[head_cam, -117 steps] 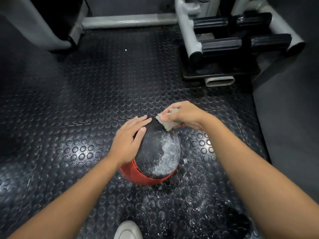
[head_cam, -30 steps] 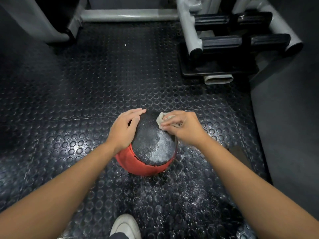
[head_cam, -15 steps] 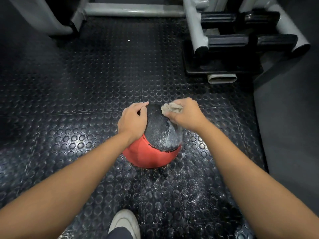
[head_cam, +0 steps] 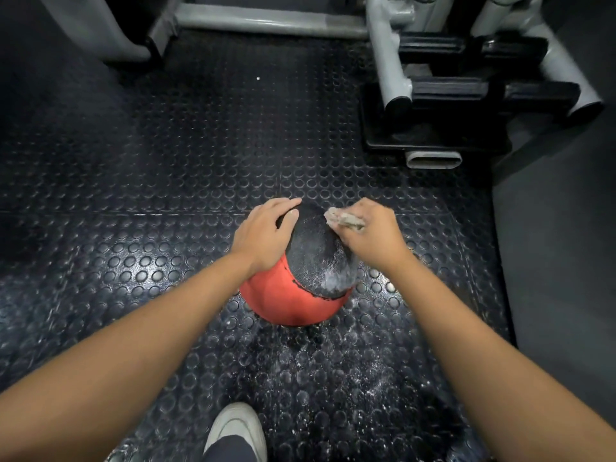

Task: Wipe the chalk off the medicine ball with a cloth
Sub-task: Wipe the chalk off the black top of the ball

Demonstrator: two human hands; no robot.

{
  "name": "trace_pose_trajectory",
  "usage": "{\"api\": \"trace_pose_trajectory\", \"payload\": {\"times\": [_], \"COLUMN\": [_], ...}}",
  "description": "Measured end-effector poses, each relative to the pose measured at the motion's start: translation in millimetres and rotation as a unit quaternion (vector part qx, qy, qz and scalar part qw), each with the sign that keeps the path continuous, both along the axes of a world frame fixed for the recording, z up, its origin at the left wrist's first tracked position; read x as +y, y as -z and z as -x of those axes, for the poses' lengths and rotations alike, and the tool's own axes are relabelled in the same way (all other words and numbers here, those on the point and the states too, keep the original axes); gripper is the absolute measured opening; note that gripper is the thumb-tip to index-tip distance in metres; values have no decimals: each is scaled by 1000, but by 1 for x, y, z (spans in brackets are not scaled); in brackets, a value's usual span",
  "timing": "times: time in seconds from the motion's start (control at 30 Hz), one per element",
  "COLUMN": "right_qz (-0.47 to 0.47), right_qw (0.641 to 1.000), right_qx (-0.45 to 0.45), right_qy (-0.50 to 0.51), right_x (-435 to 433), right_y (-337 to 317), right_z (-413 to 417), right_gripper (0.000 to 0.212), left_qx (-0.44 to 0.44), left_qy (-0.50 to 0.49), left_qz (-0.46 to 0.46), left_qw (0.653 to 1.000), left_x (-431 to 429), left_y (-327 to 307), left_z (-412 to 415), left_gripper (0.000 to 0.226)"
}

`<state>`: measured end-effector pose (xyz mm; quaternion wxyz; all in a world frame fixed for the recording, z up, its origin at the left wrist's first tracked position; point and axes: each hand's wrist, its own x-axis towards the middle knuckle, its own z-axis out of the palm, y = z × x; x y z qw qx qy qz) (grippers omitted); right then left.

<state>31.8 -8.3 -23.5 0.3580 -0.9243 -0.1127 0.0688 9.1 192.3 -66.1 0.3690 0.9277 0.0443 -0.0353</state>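
A red and black medicine ball (head_cam: 300, 281) sits on the studded rubber floor in the middle of the head view. White chalk smears its black panel near the lower right edge. My left hand (head_cam: 263, 235) rests on the ball's upper left side, fingers spread over the top. My right hand (head_cam: 370, 231) grips a small pale cloth (head_cam: 343, 220) and presses it against the ball's upper right side.
Chalk dust (head_cam: 336, 368) is scattered on the black studded floor (head_cam: 166, 168) in front of the ball. A grey metal machine frame (head_cam: 390, 58) with black weight plates (head_cam: 466, 91) stands at the back right. My white shoe (head_cam: 235, 428) is at the bottom edge.
The ball has rolled so more red shows toward me and the chalked patch looks smaller. My right hand keeps rubbing the cloth over the upper right side; my left hand stays on top.
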Motion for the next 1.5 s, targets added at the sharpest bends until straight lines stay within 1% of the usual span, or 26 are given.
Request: {"api": "trace_pose_trajectory", "payload": {"times": [0.03,0.1,0.13,0.17,0.2,0.27,0.3,0.33,0.4,0.43,0.5,0.53,0.57,0.6,0.63,0.67,0.77,0.83,0.93,0.97,1.03,1.07,1.1,1.17,1.33,1.5], "right_qz": [-2,-15,-25,-28,-36,-28,-7,6,-7,-15,-14,-15,-23,-34,-37,-36,-24,-12,15,28,13,-3,-17,-28,-20,-14], "right_qw": [1000,999,998,997,997,998,999,999,995,993,994,995,996,996,996,995,994,994,996,996,995,993,991,987,988,987], "right_qx": [-12,-30,-34,-41,-54,-55,-38,-13,17,27,24,13,8,2,-16,-29,-32,-24,-36,-54,-95,-106,-121,-147,-134,-149], "right_qy": [-7,-40,-51,-52,-39,6,30,52,96,111,107,98,89,83,83,90,103,109,83,63,34,40,49,65,67,52], "right_x": [-1,-4,-5,-7,-10,-12,-11,-12,-11,-10,-9,-9,-10,-11,-11,-12,-9,-3,0,1,-1,-3,-5,-3,23,13], "right_y": [-1,2,4,5,8,12,10,12,11,7,5,7,7,7,7,7,4,0,5,10,21,27,33,36,15,36], "right_z": [15,48,60,65,61,39,25,11,-4,-1,22,39,57,73,80,79,45,23,41,59,97,106,105,89,54,92], "right_gripper": [26,13,15,22,23,8,11,21,33,37,45,43,34,19,12,18,15,18,27,24,6,16,22,23,19,26], "left_qx": [6,16,19,18,15,15,22,29,44,52,65,69,71,71,72,71,65,68,79,82,84,83,83,88,106,100], "left_qy": [-6,-13,-15,-14,-11,-8,-13,-21,-45,-55,-74,-79,-83,-85,-85,-81,-67,-70,-82,-85,-85,-82,-79,-75,-106,-112], "left_qz": [7,17,17,11,1,-19,-25,-27,-37,-44,-50,-52,-55,-59,-64,-70,-85,-77,-53,-48,-44,-45,-49,-55,-26,-10], "left_qw": [1000,1000,1000,1000,1000,1000,999,999,997,996,994,993,993,992,992,992,992,992,992,992,992,992,992,992,988,989], "left_x": [1,0,-1,-4,-8,-14,-17,-19,-25,-29,-34,-36,-38,-41,-43,-45,-49,-47,-44,-43,-43,-44,-46,-46,-29,-23], "left_y": [-1,-3,-3,-3,-4,-6,-8,-10,-13,-15,-17,-17,-18,-18,-19,-18,-19,-21,-23,-24,-24,-24,-24,-26,-26,-26], "left_z": [-2,-4,-5,-4,-2,-1,-2,-2,-3,-4,-6,-8,-9,-10,-10,-9,-6,-8,-13,-14,-14,-14,-13,-14,-20,-14], "left_gripper": [43,41,40,40,42,45,44,43,43,43,44,44,43,43,44,44,44,44,42,41,41,42,43,44,44,43]}}
